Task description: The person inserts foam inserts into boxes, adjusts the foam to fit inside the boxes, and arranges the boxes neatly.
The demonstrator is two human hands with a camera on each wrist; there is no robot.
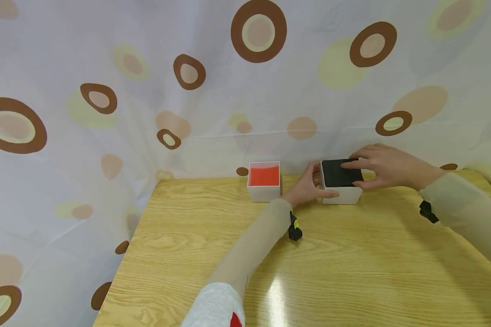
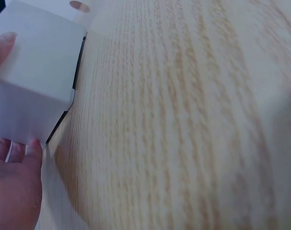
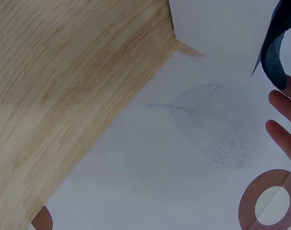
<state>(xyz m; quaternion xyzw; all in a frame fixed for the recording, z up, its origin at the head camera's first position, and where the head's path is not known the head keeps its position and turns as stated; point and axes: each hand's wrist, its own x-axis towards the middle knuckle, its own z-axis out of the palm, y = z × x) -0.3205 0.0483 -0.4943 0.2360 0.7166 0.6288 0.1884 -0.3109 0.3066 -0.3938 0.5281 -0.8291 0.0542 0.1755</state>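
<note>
A white box [image 1: 342, 196] with a black sheet [image 1: 335, 172] across its top stands at the back of the table. My left hand [image 1: 307, 188] holds its left side, thumb along the front wall and fingers at the side. In the left wrist view, that thumb lies on one white wall [image 2: 40, 43] and the fingertips [image 2: 35, 146] meet another low down. At the right rim, my right hand [image 1: 380, 165] pinches the black sheet's edge, thumb near the front corner. The sheet's edge [image 3: 273, 60] bends up beside the fingers in the right wrist view.
A second white box [image 1: 264, 194] holding a red sheet [image 1: 264, 176] stands left of my left hand. Behind the wooden table [image 1: 196, 254] hangs a white curtain [image 1: 212, 104] with brown ring patterns, close to both boxes.
</note>
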